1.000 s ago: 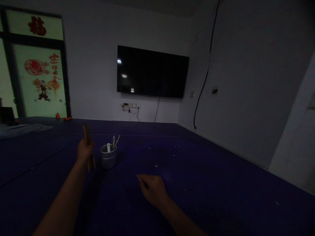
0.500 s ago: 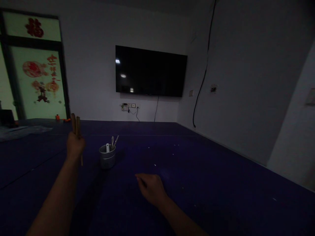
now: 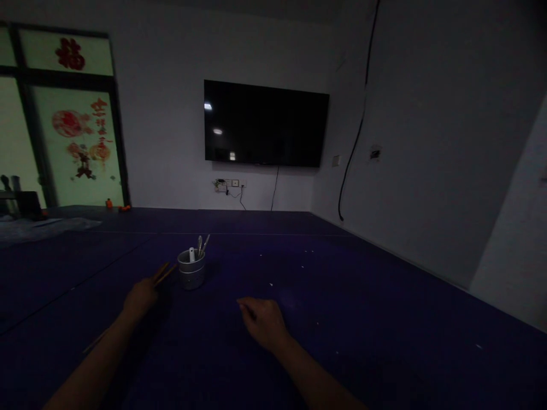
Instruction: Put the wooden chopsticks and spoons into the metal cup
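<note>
My left hand [image 3: 140, 299] is closed around wooden chopsticks [image 3: 164, 273]. Their upper ends point toward a grey metal cup [image 3: 192, 279], close beside its left wall, while their thin ends stick out behind my wrist. In the cup stand a white-handled utensil [image 3: 192, 254] and a couple of shiny metal utensils [image 3: 203, 245], perhaps spoons; their lower parts are hidden. My right hand [image 3: 265, 323] rests on the dark blue surface, right of the cup, fingers curled together and nothing visible in them.
Small white scraps [image 3: 270, 284] dot the blue tabletop [image 3: 384, 330]. Clear plastic sheeting [image 3: 55, 226] and a black object [image 3: 29, 202] lie far left, with small orange items [image 3: 123, 208] at the back edge. A television [image 3: 265, 122] hangs on the wall; a cable [image 3: 352, 148] dangles at right.
My left hand has tipped the chopsticks from upright to slanting, lowering them toward the cup's left side. My right hand stays nearly still. The view has shifted slightly left.
</note>
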The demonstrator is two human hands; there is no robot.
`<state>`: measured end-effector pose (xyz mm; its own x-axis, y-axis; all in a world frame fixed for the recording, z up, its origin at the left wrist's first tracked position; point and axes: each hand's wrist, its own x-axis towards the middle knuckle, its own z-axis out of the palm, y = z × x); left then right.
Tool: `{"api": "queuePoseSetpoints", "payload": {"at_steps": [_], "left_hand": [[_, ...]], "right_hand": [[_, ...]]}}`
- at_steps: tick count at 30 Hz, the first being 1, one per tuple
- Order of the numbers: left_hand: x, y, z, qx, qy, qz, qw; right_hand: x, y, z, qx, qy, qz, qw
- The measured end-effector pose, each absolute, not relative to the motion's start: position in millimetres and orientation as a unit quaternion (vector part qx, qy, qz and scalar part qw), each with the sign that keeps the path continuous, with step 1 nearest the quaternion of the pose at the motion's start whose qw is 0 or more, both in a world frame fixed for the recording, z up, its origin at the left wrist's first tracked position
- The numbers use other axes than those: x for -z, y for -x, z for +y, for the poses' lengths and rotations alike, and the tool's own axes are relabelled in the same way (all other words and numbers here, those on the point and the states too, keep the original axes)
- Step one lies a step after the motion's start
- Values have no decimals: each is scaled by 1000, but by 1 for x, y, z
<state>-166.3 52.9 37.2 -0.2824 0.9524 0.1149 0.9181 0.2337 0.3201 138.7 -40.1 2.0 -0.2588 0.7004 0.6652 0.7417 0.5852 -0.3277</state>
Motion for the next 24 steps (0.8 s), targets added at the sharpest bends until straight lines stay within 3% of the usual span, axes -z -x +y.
{"api": "queuePoseSetpoints", "payload": {"at_steps": [9,16,24], "left_hand": [[-31,146,41,-101,-585,803,-56],[-41,151,39,-130,-555,821,32],[-42,158,42,-179,-527,830,45]], "right_hand": [[-2,-143,-39,52,452,-787,416],[-1,-142,-39,54,457,-794,398],[-2,-143,-38,46,455,-798,393]]}}
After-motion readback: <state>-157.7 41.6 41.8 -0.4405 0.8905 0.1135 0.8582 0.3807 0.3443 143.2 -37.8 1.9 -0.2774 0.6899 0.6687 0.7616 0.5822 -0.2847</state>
